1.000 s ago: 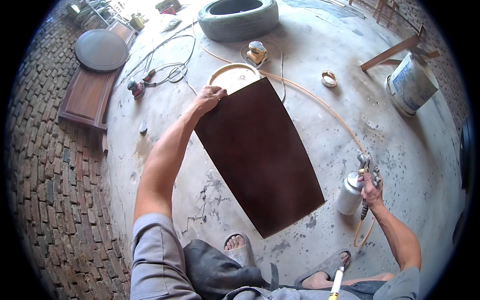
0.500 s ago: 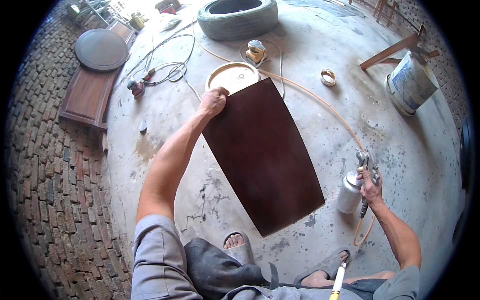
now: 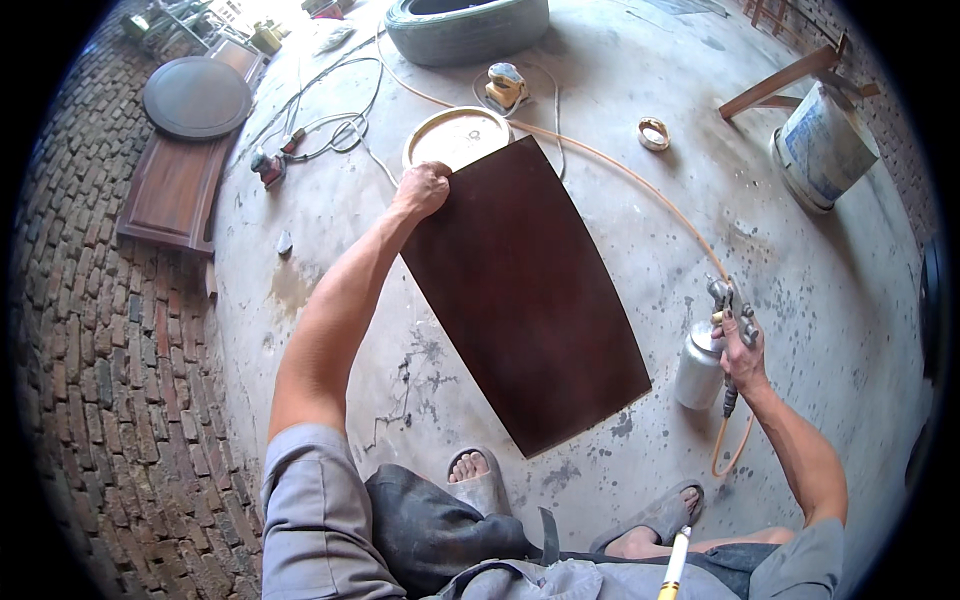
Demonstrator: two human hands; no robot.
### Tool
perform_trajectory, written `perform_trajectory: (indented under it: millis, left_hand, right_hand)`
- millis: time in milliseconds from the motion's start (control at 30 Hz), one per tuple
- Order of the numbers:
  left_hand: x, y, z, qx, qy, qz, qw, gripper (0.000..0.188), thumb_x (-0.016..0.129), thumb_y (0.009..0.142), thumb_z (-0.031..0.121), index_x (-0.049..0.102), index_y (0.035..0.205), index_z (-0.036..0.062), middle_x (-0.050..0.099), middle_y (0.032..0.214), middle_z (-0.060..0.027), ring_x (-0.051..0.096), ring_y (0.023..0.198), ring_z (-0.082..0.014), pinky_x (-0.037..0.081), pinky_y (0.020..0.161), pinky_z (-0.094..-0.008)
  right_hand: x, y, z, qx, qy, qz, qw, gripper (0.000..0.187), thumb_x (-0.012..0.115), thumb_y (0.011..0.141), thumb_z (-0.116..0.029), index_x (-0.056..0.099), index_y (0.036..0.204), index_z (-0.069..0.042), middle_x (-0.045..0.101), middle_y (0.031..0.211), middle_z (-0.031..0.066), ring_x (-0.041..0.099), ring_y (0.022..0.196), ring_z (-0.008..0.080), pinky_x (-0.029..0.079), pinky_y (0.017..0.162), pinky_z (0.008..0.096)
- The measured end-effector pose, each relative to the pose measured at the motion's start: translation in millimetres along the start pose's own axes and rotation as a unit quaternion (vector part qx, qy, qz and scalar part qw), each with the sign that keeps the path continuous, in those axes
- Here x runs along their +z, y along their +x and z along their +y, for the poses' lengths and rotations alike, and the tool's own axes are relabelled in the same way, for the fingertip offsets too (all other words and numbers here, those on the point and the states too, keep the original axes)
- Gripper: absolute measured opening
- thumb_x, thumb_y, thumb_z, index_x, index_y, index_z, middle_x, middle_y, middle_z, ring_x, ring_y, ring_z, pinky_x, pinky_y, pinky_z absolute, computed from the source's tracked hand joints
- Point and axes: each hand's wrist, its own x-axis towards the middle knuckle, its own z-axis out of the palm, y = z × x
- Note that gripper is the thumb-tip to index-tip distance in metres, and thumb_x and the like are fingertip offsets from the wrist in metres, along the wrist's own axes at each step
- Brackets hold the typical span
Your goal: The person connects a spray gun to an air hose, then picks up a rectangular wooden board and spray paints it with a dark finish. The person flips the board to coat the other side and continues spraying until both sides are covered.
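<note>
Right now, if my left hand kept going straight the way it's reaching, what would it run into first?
Probably the round cream lid on the floor just beyond your left hand, which grips the dark board's far corner. Depth is unclear, so the hand may pass above it.

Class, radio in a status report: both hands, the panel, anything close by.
Left hand grips dark panel at its far corner. Right hand holds spray gun, off the panel. Round lid partly under panel's far edge.
</note>
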Motion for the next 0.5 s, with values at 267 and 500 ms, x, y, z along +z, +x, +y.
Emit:
perform_trajectory:
  millis: [267, 500]
  left_hand:
    - [-1.0, 1.4, -2.3, -0.004, 0.004, -0.016, 1.0, 0.038, 0.049, 0.084, 0.012, 0.077, 0.108, 0.0077, 0.073, 0.11, -0.0203, 0.069, 0.109, -0.036, 0.051, 0.101, -0.0401]
    - [7.7, 4.1, 4.7, 0.014, -0.007, 0.002, 1.0, 0.035, 0.05, 0.085, 0.013, 0.078, 0.105, 0.0073, 0.073, 0.109, -0.0213, 0.069, 0.108, -0.0366, 0.051, 0.101, -0.0408]
  right_hand:
    - [-1.8, 3.8, 2.8, 0.003, 0.012, -0.013, 1.0, 0.043, 0.059, 0.103, -0.041, 0.061, 0.118, -0.001, 0.066, 0.084, 0.0082, 0.042, 0.045, 0.0066, 0.034, 0.041, 0.0237]
    - [-2.2, 5.3, 5.6, -0.009, 0.007, -0.016, 1.0, 0.043, 0.059, 0.103, -0.04, 0.062, 0.116, 0.001, 0.067, 0.083, 0.0084, 0.046, 0.048, 0.0075, 0.035, 0.042, 0.0247]
